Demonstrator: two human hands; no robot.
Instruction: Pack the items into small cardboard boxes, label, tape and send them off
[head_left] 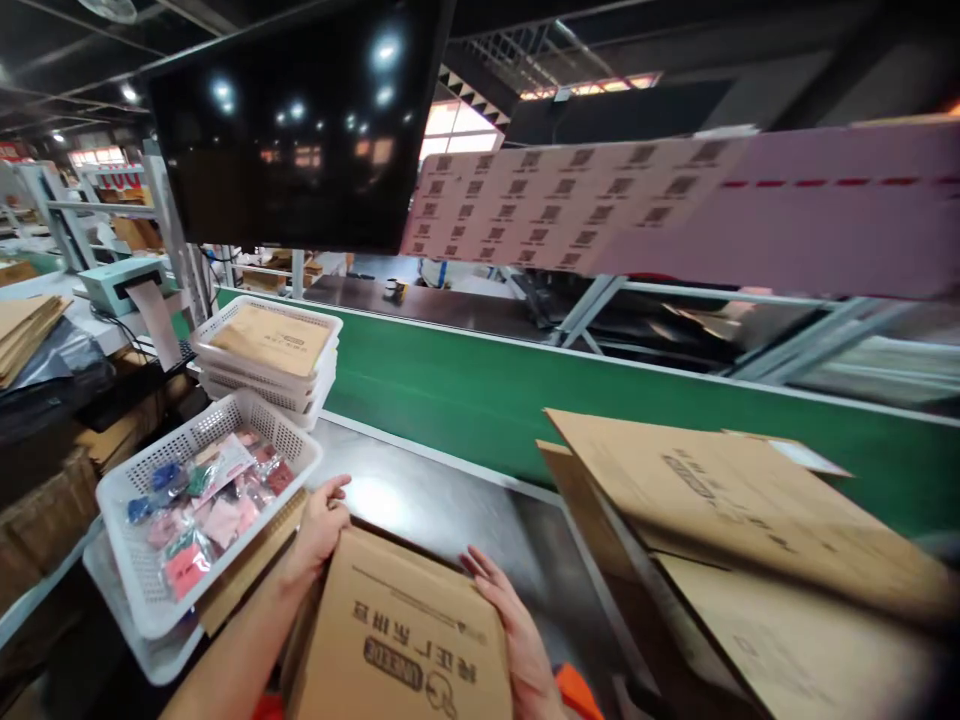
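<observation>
A brown printed cardboard box point(405, 600) is held between my two hands, low in the middle of the head view. My left hand point(322, 525) grips its far left corner, fingers bent over the edge. On the right side, my right hand point(506, 615) presses flat along the box with its fingers pointing forward. The box's near end runs out of the frame. Just left of my left hand is a white plastic basket point(210, 510) with small bagged items point(217, 500) in pink, red, blue and green.
A stack of white baskets point(262, 370) with a flat carton on top stands behind. Large cardboard sheets point(735, 500) lean at the right. A green belt point(450, 385) runs behind the metal worktop point(375, 470). A monitor point(292, 130) hangs above; a label printer point(124, 285) stands left.
</observation>
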